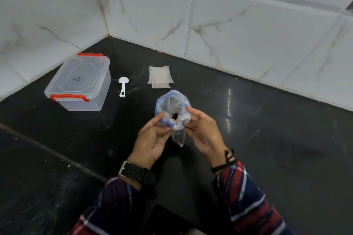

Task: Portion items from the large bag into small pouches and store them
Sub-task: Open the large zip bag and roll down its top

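A blue-and-clear plastic bag (172, 104) is held over the black counter, its mouth spread wide towards me. My left hand (150, 140) pinches its near-left rim and my right hand (203, 133) pinches the near-right rim. A clear tail of the bag hangs down between my hands. Something dark shows deep inside the bag. A small stack of empty clear pouches (160, 77) lies on the counter just beyond the bag. A white plastic scoop (123, 85) lies to the left of the pouches.
A clear storage box (80, 83) with a shut lid and red latches stands at the left near the wall corner. White marble-look tiled walls (229, 24) bound the black counter (277, 139) at the back and left.
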`<state>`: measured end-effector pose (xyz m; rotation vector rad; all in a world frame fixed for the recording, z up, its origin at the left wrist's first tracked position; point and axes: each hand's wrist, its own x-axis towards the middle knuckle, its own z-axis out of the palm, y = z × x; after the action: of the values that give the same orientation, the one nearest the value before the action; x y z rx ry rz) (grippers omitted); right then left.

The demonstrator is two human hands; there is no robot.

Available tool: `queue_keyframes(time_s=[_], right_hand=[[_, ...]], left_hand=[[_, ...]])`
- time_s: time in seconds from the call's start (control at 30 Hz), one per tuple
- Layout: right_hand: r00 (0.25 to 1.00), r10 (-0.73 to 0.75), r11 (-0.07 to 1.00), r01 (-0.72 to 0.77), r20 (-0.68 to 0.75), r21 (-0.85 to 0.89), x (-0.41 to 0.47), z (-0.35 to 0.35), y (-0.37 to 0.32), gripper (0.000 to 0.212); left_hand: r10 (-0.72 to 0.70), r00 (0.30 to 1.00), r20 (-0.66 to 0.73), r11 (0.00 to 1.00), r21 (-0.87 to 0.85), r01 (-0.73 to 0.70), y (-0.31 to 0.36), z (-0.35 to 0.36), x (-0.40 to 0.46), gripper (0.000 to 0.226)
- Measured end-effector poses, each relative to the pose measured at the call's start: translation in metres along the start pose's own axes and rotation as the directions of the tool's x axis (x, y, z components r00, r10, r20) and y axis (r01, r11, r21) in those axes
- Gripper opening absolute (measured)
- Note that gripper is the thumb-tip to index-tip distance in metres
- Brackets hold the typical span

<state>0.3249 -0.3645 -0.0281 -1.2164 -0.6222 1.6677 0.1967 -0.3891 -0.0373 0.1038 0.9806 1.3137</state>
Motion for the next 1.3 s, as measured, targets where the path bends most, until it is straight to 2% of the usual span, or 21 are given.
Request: queue_keyframes(time_s=[0.07, 0.17, 0.23, 0.33, 0.4, 0.5, 0.6, 0.73, 0.83, 0.87, 0.97, 1.03, 1.1, 1.17, 1.3], right_hand=[[0.987, 0.156, 0.968, -0.158, 0.024, 0.196, 0.002, -0.002, -0.003, 0.042], [0.966, 0.255, 0.913, -0.252, 0.034, 0.319, 0.006, -0.004, 0.003, 0.049], [0.971, 0.237, 0.926, -0.223, -0.010, 0.306, 0.009, -0.005, 0.010, 0.051], [0.988, 0.155, 0.969, -0.147, -0.022, 0.200, 0.007, -0.005, 0.014, 0.016], [0.996, 0.089, 0.993, -0.087, -0.016, 0.076, 0.005, -0.005, 0.015, 0.006], [0.998, 0.052, 0.996, -0.053, -0.019, -0.073, 0.009, -0.003, 0.020, 0.027], [0.999, 0.009, 0.983, -0.016, -0.044, -0.183, 0.010, 0.002, 0.022, 0.025], [1.000, -0.002, 0.996, 0.000, -0.019, -0.084, 0.010, -0.002, 0.013, 0.025], [0.998, 0.068, 0.996, -0.068, 0.009, 0.049, 0.011, -0.007, 0.006, 0.024], [0.997, 0.071, 0.997, -0.072, 0.015, 0.016, 0.012, -0.009, 0.006, 0.023], [0.998, 0.057, 0.965, -0.045, 0.038, -0.257, 0.013, -0.011, 0.008, 0.026], [0.999, 0.012, 0.889, 0.012, 0.050, -0.457, 0.015, -0.011, 0.009, 0.034], [0.995, -0.082, 0.761, 0.096, 0.051, -0.642, 0.016, -0.009, 0.008, 0.037], [0.982, -0.175, 0.668, 0.172, 0.072, -0.724, 0.016, -0.010, 0.006, 0.033], [0.943, -0.300, 0.564, 0.295, 0.141, -0.771, 0.018, -0.007, 0.000, 0.036]], left_hand=[[-0.105, 0.994, -0.010, 0.982, -0.161, 0.102, 0.000, -0.002, 0.004, 0.049], [-0.150, 0.987, -0.065, 0.976, -0.171, 0.137, -0.005, -0.001, 0.006, 0.046], [-0.144, 0.987, -0.076, 0.985, -0.108, 0.135, -0.009, -0.004, 0.008, 0.040], [-0.100, 0.994, -0.049, 0.995, 0.026, 0.101, -0.007, -0.007, 0.006, 0.019], [-0.029, 0.999, -0.021, 0.990, 0.138, 0.032, -0.003, -0.007, 0.004, 0.018], [0.075, 0.997, -0.006, 0.955, 0.287, -0.070, -0.003, -0.007, 0.005, 0.025], [0.071, 0.997, -0.014, 0.951, 0.302, -0.064, -0.004, -0.005, 0.006, 0.031], [-0.046, 0.997, -0.066, 0.992, 0.113, 0.053, 0.004, -0.011, 0.014, 0.027], [-0.085, 0.995, -0.058, 0.986, 0.137, 0.092, 0.007, -0.018, 0.019, 0.032], [-0.076, 0.996, -0.050, 0.978, 0.190, 0.084, 0.007, -0.020, 0.018, 0.033], [0.025, 1.000, -0.005, 0.924, 0.382, -0.022, 0.003, -0.022, 0.018, 0.038], [0.098, 0.994, 0.043, 0.862, 0.495, -0.106, 0.002, -0.019, 0.017, 0.035], [0.148, 0.986, 0.081, 0.796, 0.581, -0.167, 0.000, -0.015, 0.015, 0.032], [0.174, 0.980, 0.095, 0.775, 0.601, -0.196, 0.000, -0.012, 0.015, 0.034], [0.194, 0.976, 0.096, 0.745, 0.633, -0.210, 0.000, -0.007, 0.017, 0.032]])
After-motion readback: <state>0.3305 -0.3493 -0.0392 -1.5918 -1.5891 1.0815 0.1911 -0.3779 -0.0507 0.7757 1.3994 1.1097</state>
